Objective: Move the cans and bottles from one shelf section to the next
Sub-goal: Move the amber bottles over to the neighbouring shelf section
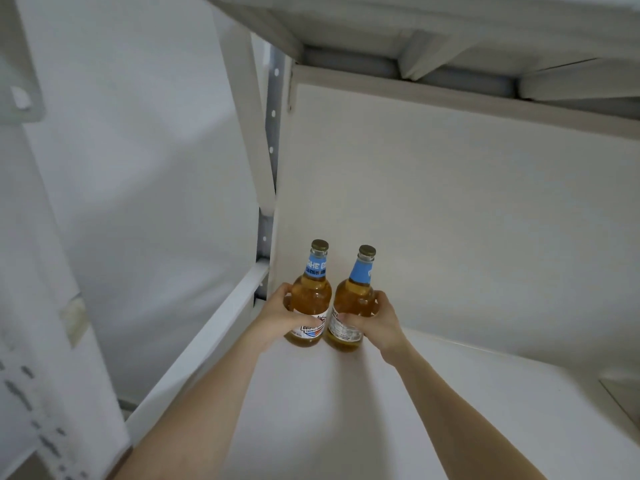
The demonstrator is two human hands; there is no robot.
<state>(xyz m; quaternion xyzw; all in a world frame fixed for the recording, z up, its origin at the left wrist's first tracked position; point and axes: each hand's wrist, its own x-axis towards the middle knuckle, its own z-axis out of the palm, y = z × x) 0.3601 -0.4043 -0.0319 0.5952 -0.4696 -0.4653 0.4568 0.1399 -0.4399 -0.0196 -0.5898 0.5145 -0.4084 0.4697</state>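
Just above your left fingers, the left bottle has a blue neck label with white letters. "AHE" reads, the rest is cut off. The front label under your thumb is blurred and unreadable. On the right bottle, the white back label beside your right fingers carries fine print, too small to read.
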